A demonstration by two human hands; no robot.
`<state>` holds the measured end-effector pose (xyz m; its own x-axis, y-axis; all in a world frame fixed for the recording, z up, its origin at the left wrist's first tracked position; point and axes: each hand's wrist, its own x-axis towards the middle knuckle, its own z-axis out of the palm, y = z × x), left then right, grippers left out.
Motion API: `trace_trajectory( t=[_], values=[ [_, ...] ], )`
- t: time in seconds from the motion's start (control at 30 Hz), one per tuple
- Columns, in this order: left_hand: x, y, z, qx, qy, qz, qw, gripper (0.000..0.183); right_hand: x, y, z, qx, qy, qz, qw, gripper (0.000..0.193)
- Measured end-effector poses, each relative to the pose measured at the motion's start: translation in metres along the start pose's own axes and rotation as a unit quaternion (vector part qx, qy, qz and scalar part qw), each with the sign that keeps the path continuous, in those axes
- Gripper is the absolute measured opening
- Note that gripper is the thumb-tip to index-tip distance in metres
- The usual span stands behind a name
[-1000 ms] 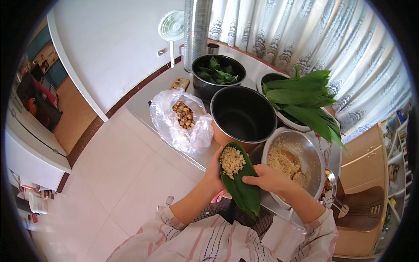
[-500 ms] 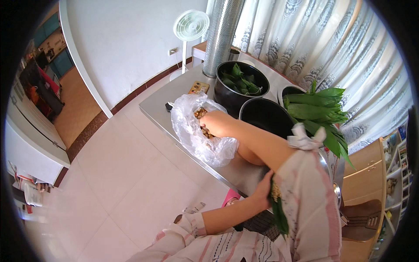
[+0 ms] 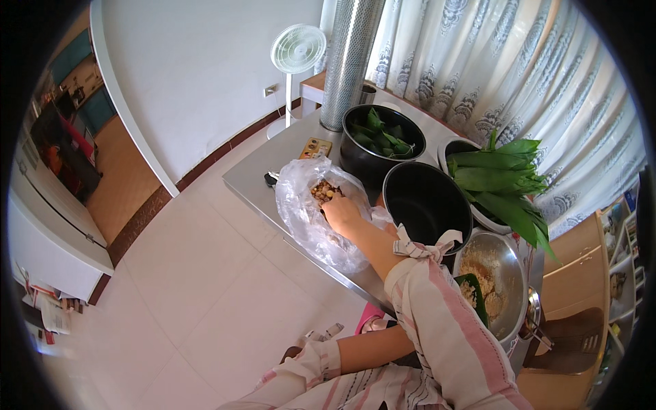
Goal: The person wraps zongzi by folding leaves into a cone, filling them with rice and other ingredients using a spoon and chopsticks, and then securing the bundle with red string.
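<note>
Mid-way by the look of it — right hand [image 3: 339, 208] closed on nuts in the clear plastic bag [image 3: 307, 219], centre frame — while the rice-filled folded leaf [image 3: 473, 297] waits unwrapped, left hand's grip hidden.

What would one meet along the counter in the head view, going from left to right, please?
Clear plastic bag of nuts with the right hand in it → empty black pot → steel bowl of rice.
</note>
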<state>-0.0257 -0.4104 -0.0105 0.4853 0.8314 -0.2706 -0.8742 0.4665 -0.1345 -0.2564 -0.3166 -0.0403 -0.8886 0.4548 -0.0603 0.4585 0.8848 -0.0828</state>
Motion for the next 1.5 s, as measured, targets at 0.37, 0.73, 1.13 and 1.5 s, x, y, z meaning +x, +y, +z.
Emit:
trace_trajectory(
  t=[0.37,0.73,1.13,1.5],
  values=[
    [0.025,-0.006,0.019,0.039,0.018,0.002,0.999,0.045,-0.005,0.033,-0.104,0.085,0.129,-0.072,0.985,0.013],
    [0.072,-0.001,0.044,0.067,-0.019,-0.002,0.998,0.044,-0.285,0.161,-0.21,0.431,0.125,0.161,0.879,0.012],
    [0.119,-0.026,0.061,0.12,0.057,0.014,0.991,0.047,-0.394,0.198,-0.148,0.223,0.142,0.156,0.952,0.024],
    [0.119,-0.031,0.059,0.128,0.062,-0.007,0.99,0.039,-0.4,0.203,-0.141,0.22,0.183,0.138,0.948,0.016]
  ],
)
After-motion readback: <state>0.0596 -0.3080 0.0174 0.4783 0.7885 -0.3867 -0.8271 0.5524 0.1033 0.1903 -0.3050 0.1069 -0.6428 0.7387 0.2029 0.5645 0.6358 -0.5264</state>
